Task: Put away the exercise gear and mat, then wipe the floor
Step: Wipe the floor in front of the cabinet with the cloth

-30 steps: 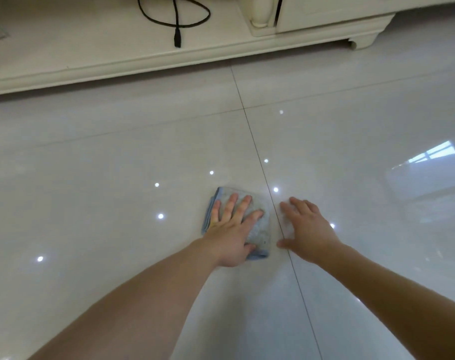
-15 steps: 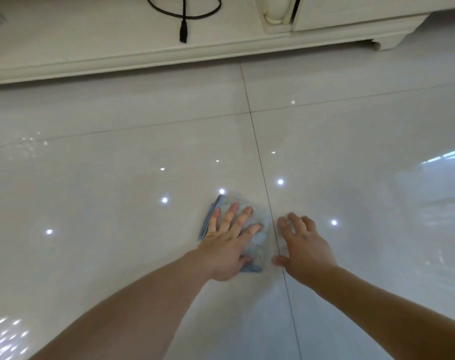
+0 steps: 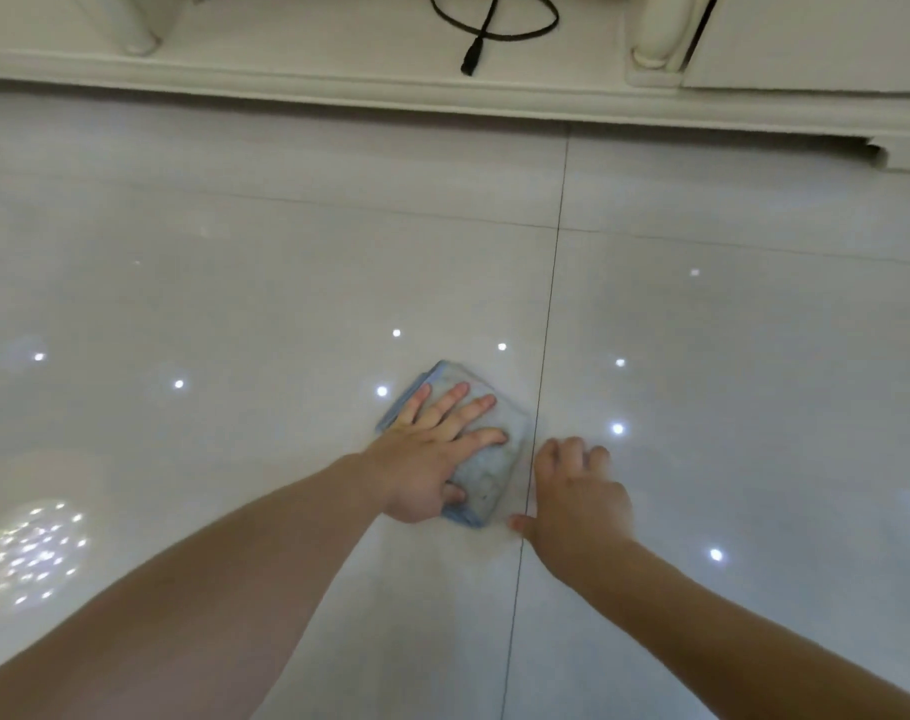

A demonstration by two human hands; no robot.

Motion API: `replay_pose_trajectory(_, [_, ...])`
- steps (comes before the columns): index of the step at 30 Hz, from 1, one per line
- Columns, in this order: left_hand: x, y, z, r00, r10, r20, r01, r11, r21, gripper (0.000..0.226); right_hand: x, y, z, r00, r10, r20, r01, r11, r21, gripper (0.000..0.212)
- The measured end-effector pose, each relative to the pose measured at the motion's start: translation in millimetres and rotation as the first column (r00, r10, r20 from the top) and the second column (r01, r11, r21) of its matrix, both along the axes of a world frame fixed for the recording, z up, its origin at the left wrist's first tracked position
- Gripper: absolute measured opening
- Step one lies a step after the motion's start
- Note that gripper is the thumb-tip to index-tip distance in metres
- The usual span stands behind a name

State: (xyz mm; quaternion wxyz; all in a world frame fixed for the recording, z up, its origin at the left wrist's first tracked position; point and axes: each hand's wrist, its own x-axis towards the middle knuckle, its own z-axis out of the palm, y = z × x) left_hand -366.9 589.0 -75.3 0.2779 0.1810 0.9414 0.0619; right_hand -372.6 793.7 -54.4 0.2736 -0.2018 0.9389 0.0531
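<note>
The left hand lies flat, fingers spread, pressing the folded blue-grey cloth onto the glossy tiled floor without clasping it. The right hand, loosely bent and empty, rests on the floor just right of the cloth. A cream cabinet base stands far beyond.

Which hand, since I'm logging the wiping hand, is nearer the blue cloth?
Left. The left hand presses flat on the blue cloth; the right hand rests on the floor tile just right of it.
</note>
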Motion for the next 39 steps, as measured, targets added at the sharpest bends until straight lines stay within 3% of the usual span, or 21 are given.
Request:
replay_pose_trajectory(4, [4.9, -1.8, -5.8, 1.0, 0.019, -0.019, -0.019, 1.0, 0.015, 0.08, -4.5, 9.7, 1.4, 0.998, 0.017, -0.062, -0.022, 0.996, -0.081, 0.091])
replay_pose_trajectory(9, [2.0, -8.2, -17.4, 0.995, 0.035, -0.088, -0.027, 0.995, 0.093, 0.078, -16.4, 13.8, -1.9, 0.999, 0.008, -0.041, -0.014, 0.988, -0.152, 0.109])
replay_pose_trajectory(13, [-5.2, -24.5, -20.3, 0.98, 0.106, -0.166, -0.083, 0.987, 0.141, 0.079, -18.0, 18.2, -2.5, 0.999, -0.002, -0.037, -0.006, 0.982, -0.188, 0.106])
replay_pose_trajectory(24, [-97.4, -118.8, -18.3, 0.865, 0.439, -0.242, -0.434, 0.898, 0.08, 0.084, -18.3, 17.2, -12.6, 0.999, -0.044, 0.015, 0.046, 0.96, -0.275, 0.104])
replay_pose_trajectory(39, [-196.5, -94.8, -18.2, 0.826, 0.507, -0.247, -0.53, 0.847, -0.035, 0.081, -21.9, 19.3, -10.6, 0.998, -0.034, 0.045, 0.045, 0.953, -0.299, 0.104])
